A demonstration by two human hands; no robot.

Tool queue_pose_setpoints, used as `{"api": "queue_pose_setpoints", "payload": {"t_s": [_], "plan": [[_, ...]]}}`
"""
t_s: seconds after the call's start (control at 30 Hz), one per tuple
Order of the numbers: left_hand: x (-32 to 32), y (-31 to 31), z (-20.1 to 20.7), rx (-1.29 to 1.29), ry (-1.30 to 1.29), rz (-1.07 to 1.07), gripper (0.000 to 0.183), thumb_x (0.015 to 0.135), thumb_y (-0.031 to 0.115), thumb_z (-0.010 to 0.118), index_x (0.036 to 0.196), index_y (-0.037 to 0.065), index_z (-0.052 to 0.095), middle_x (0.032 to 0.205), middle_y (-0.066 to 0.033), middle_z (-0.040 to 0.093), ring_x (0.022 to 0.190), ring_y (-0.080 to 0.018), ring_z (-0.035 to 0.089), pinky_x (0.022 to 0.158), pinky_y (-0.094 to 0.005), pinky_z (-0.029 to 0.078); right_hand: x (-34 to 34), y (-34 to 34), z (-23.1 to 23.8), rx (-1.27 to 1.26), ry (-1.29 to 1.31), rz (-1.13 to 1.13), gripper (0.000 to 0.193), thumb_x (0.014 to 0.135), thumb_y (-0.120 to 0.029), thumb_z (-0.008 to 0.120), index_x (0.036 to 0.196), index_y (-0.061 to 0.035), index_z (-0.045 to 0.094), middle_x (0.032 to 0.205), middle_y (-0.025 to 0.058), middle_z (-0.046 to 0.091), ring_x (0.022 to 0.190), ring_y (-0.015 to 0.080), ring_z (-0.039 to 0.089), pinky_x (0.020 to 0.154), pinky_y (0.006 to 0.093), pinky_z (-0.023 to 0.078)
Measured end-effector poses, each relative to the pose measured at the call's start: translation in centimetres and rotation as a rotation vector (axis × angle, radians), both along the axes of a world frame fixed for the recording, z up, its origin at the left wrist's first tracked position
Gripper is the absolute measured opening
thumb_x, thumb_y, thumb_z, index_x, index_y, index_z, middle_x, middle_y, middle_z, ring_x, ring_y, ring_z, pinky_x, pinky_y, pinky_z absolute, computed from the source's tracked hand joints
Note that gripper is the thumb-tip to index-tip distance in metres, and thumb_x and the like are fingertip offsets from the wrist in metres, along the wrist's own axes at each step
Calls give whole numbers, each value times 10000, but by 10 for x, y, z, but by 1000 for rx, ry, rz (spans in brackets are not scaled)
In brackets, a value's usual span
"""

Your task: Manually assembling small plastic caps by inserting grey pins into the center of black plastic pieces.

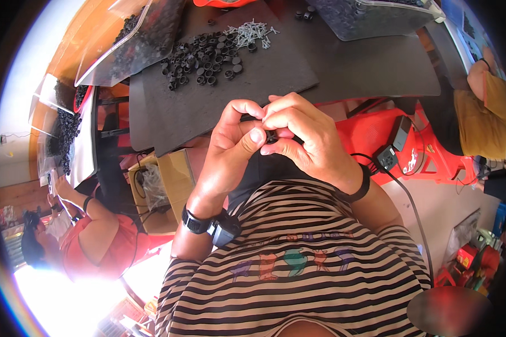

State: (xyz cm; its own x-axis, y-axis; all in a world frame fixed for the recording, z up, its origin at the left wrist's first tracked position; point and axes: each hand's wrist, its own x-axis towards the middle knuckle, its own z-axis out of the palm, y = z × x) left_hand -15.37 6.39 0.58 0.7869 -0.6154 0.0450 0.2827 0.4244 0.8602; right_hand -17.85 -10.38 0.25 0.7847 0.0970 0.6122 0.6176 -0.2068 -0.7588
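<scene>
Two hands meeting, left hand (230,140), right hand (303,137), apparently pinching small black part (271,136) between fingertips

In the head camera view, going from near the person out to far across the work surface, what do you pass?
Striped shirt → left hand and right hand pinching a small black part → dark mat → pile of small black caps → heap of silvery screws.
</scene>
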Motion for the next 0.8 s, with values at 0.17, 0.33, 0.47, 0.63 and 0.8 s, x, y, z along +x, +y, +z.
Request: {"api": "queue_pose_setpoints", "payload": {"t_s": [0.17, 0.33, 0.47, 0.63, 0.8], "plan": [[2, 9, 1, 93, -78, 9, 241, 972, 114, 542, 1171, 55, 420, 1011, -143, 672, 1014, -152, 602, 904, -296, 432, 4, 9, -8, 55, -78, -23, 308, 660, -66, 790, 873, -21, 571, 852, 84, 560, 678, 227, 563, 573, 328, 465], [2, 10, 12, 126, -85, 21, 246, 971, 106, 536, 1174, 51, 409, 1025, -153, 670, 1016, -162, 604, 902, -299, 437, 9, 11, -11, 52, -99, -28, 302, 650, -66, 799, 855, -18, 583, 852, 82, 582, 680, 223, 584, 559, 328, 472], [7, 15, 10, 115, -72, 0, 247, 970, 101, 533, 1176, 49, 407, 1031, -164, 668, 1021, -167, 603, 909, -297, 429, 10, 12, -11, 83, -62, 4, 307, 634, -74, 810, 859, -19, 607, 873, 79, 605, 704, 232, 611, 571, 318, 493], [4, 18, 5, 169, -121, 48, 256, 970, 101, 533, 1185, 44, 406, 1026, -155, 669, 1013, -154, 595, 907, -282, 412, 13, 12, -12, 99, -31, 13, 278, 645, -79, 807, 845, -22, 623, 848, 72, 620, 700, 232, 620, 672, 333, 542], [4, 23, 4, 186, -126, 61, 251, 967, 102, 540, 1178, 37, 421, 990, -113, 666, 962, -125, 583, 879, -269, 411, 15, 16, -12, 137, -79, 43, 240, 649, -91, 803, 804, -29, 630, 806, 55, 629, 722, 244, 632, 895, 402, 520]]}}
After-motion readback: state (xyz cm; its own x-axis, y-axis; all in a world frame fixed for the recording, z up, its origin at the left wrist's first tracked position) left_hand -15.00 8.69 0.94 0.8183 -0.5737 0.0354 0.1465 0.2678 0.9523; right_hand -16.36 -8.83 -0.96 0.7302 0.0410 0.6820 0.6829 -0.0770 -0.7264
